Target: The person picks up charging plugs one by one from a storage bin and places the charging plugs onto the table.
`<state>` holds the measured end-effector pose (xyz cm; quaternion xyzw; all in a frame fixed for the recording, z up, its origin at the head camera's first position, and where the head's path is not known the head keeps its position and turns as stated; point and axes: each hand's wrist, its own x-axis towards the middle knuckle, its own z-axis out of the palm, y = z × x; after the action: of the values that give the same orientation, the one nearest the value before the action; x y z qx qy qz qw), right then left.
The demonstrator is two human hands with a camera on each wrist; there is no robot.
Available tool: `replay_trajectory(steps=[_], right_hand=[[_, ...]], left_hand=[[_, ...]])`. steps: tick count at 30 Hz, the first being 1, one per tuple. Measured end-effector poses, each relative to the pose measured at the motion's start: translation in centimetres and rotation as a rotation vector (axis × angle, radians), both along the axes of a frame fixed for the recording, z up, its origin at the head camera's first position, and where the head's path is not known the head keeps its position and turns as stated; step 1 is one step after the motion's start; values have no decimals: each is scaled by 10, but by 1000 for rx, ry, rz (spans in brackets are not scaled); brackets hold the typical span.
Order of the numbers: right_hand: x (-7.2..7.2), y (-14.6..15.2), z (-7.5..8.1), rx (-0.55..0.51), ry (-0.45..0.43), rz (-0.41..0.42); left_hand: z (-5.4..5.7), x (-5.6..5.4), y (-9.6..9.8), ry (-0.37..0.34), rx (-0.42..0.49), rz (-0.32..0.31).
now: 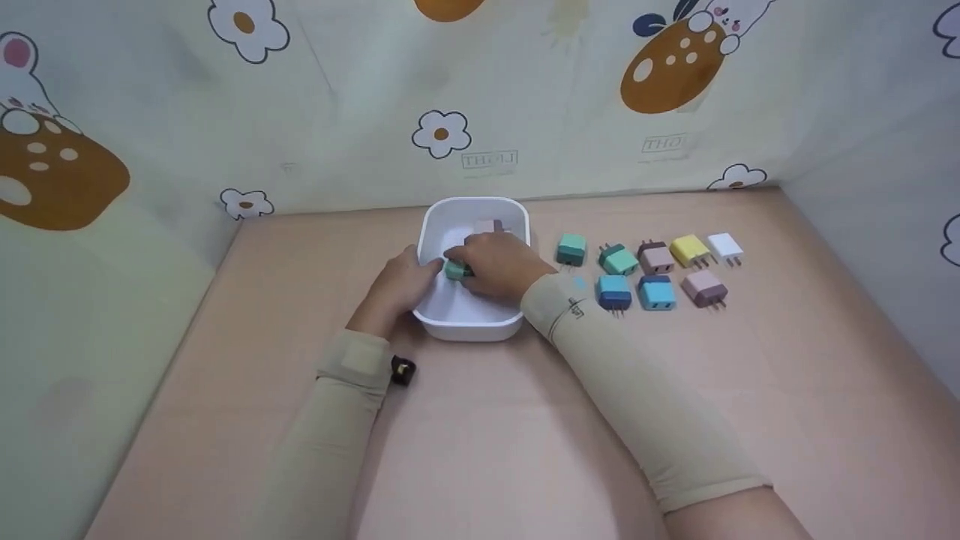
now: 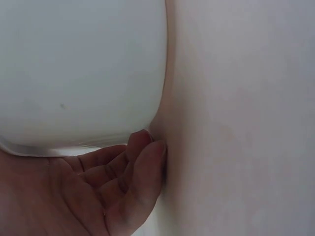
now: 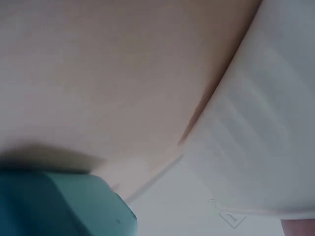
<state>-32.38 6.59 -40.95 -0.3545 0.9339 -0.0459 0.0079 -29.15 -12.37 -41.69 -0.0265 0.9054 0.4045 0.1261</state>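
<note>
A white plastic basin [image 1: 472, 331] sits on the table, its long side running away from me. My left hand [image 1: 397, 285] holds its left wall, the thumb at the rim; in the left wrist view the curled fingers [image 2: 115, 169] lie by the basin's outer side. Inside the basin, my right hand [image 1: 502, 266] pinches a green plug charger [image 1: 454, 270], partly hidden by the fingers. A pinkish charger [image 1: 487, 226] lies beyond that hand at the far end of the basin. The right wrist view shows a teal charger [image 3: 93, 201] close up and the basin's outer wall [image 3: 261, 132].
Right of the basin, several two-tone plug chargers lie in two rough rows, among them a green one [image 1: 571, 250], a yellow one [image 1: 690, 250], a white one [image 1: 724, 247] and a blue one [image 1: 657, 292]. A patterned cloth wall [image 1: 360, 150] rises behind the table.
</note>
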Motion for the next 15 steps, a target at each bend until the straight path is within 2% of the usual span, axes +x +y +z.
replay_trajectory(steps=[4,8,15], right_hand=[[2,1,2,2,10,2],[5,5,8,-50,23,-6],[17,25,40,-177,63,-60]], left_hand=[[0,0,1,-10,7,-1],[0,1,1,-11,-2,-2],[1,2,0,-17,26,7]])
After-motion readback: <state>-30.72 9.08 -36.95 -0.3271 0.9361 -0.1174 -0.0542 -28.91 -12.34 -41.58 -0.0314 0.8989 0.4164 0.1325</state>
